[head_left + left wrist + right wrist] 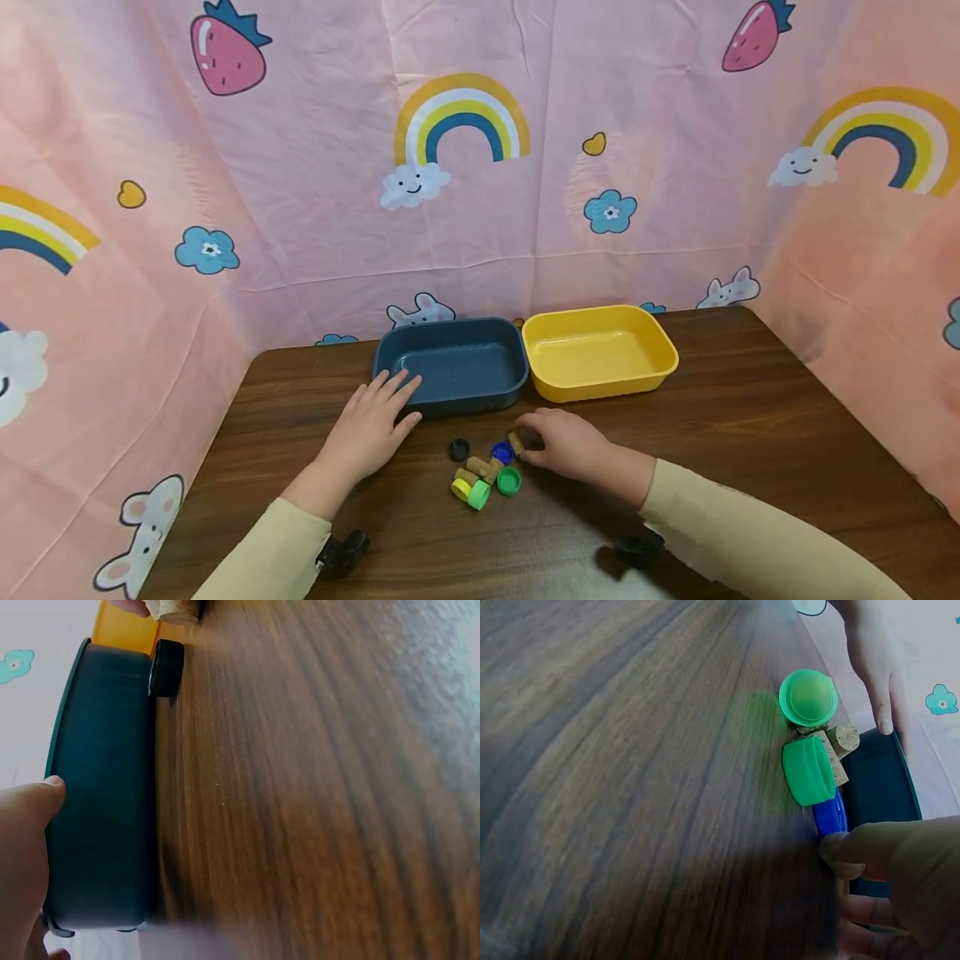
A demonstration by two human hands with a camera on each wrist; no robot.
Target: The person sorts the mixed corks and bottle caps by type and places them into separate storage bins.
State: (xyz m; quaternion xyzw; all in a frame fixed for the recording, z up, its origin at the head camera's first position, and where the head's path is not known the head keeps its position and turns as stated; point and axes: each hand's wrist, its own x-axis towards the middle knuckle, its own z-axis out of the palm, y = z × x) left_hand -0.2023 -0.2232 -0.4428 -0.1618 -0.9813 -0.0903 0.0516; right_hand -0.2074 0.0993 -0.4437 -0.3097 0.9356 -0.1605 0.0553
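Observation:
My right hand (566, 443) has its thumb and fingertips around a cork (516, 442) at the right side of a small pile. In the right wrist view the hand mostly hides this cork, and the thumb lies beside a blue bottle cap (829, 816). My left hand (369, 421) rests with spread fingers on the near left rim of a dark blue tub (465, 407), its thumb against the outer wall. Several other corks (477, 465) lie in the pile with a black cap (459, 450), a yellow cap (461, 489), a light green cap (479, 495) and a darker green cap (509, 481).
A yellow tub (600, 390) stands right beside the blue one at the back of the brown wooden table (420, 550). Pink printed cloth (322, 167) hangs behind and along both sides. Dark wrist mounts (343, 552) sit below the sleeves, close over the table.

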